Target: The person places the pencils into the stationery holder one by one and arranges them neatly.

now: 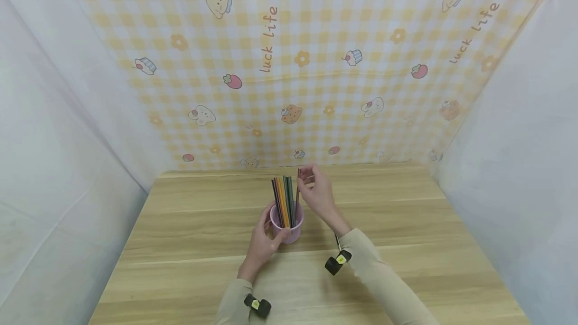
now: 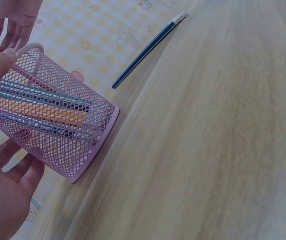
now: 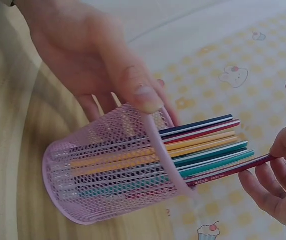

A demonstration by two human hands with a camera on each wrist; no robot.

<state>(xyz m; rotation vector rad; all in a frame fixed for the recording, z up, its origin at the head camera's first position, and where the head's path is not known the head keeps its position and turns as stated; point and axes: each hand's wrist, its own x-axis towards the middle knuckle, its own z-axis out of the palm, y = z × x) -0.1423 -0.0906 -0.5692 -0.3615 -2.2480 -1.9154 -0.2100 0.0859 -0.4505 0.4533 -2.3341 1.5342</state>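
A pink mesh pencil cup (image 1: 293, 235) stands on the table with several pencils (image 3: 202, 142) in it, dark blue, red, yellow and green. My left hand (image 1: 263, 241) grips the cup from the left side, thumb at the rim and fingers round its wall. My right hand (image 1: 318, 194) pinches a dark red pencil (image 3: 227, 170) by its upper end, at the cup's right side. That pencil's lower part is inside the cup. In the left wrist view the right hand's fingers show just beyond the rim.
A dark pencil (image 2: 147, 52) with a whitish end lies on the wooden table (image 1: 189, 234), right of the cup and partly under my right forearm. Behind the table hangs a yellow checked cloth (image 1: 257, 99) with cartoon prints. White sheets (image 1: 519, 164) hang at both sides.
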